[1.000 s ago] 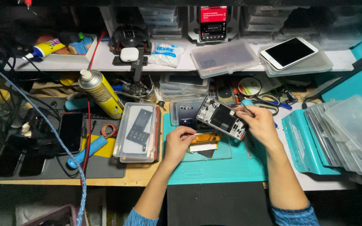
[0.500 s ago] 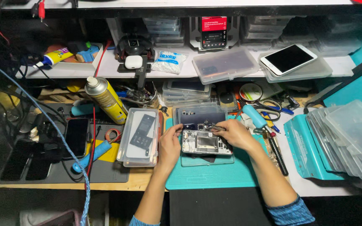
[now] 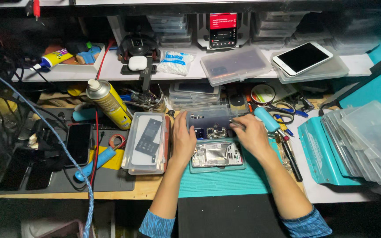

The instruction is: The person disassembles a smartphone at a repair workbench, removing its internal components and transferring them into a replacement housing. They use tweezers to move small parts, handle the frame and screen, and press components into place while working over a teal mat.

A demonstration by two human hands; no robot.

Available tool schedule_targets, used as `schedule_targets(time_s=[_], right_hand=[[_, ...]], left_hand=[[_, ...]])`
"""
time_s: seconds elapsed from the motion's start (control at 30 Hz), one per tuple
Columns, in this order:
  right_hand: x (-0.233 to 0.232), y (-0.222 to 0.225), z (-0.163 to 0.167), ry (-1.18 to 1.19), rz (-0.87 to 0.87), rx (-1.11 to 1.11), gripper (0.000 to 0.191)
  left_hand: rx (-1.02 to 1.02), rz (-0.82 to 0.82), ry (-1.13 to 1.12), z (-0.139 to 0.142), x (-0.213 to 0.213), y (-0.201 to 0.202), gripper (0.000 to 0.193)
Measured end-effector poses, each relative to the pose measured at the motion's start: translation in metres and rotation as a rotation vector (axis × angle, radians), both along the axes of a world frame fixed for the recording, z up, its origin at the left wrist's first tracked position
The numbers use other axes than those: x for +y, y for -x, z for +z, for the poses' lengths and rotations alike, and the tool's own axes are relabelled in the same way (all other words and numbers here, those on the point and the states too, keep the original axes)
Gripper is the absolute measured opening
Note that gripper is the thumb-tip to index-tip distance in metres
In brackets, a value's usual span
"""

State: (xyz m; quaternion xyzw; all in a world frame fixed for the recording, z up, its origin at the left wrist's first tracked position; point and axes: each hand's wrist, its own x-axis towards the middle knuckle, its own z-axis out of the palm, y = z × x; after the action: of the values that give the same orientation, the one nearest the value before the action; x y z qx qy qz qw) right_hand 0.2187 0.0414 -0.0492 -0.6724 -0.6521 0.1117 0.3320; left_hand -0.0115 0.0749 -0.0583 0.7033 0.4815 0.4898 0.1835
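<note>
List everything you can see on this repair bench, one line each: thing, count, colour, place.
opened phone: one, silver, on the green mat
green mat: one, bench front
spray can: one, yellow, left of centre
clear box: one, beside the left hand
tablet: one, white, shelf right
earbud case: one, white, shelf
dark phones: several, grey pad at left
clear trays: a stack, far right
left hand: at the phone's left edge
right hand: above the phone's right end

Cluttered workbench [image 3: 155, 188] with teal mat [image 3: 225, 183]
</note>
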Motion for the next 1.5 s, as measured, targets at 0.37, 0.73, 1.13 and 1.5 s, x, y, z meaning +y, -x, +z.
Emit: schedule_targets(time_s=[0.37, 0.73, 1.13, 1.5], right_hand=[[-0.007, -0.011, -0.008, 0.386, -0.123, -0.077, 0.027], [-0.014, 0.004, -0.014, 0.283, -0.166, -0.062, 0.026], [-0.015, 0.014, -0.016, 0.122, -0.153, -0.011, 0.029], [0.0, 0.006, 0.003, 0.02, -0.139, 0.156, 0.035]], left_hand=[[0.235, 0.118, 0.208, -0.009, -0.014, 0.01, 0.04], [0.284, 0.158, 0.345, -0.009, -0.026, 0.009, 0.017], [0.246, 0.192, 0.23, -0.009, -0.027, 0.005, 0.011], [0.2, 0.192, 0.146, 0.012, -0.002, 0.002, 0.01]])
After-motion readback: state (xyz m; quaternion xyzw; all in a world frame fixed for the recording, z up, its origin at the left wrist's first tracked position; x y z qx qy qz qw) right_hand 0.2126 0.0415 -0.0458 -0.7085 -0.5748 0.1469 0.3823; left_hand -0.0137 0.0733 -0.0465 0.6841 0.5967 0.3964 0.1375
